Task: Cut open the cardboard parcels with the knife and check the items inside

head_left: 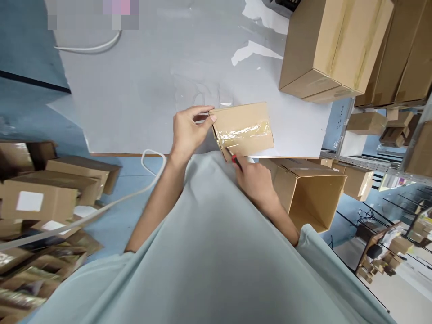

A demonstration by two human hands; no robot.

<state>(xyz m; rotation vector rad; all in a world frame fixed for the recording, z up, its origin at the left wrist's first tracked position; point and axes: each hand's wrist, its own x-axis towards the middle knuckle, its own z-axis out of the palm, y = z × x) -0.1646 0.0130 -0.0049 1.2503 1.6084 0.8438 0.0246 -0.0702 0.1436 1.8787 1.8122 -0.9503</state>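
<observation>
A small brown cardboard box point(241, 119) with shiny clear tape across its top lies at the near edge of the grey-white table point(135, 99). My left hand point(189, 130) grips the box's left end between thumb and fingers. My right hand point(254, 180) is closed around a red and black cutter point(235, 159). The thin tip of the cutter touches the box's near left corner, by the end of the tape.
A large carton point(324, 49) stands on the table's right. An open carton point(313, 193) sits below the table edge at right. Cartons point(43, 193) are piled at left. A white cable point(135, 193) hangs past the near edge. Shelves with boxes are at far right.
</observation>
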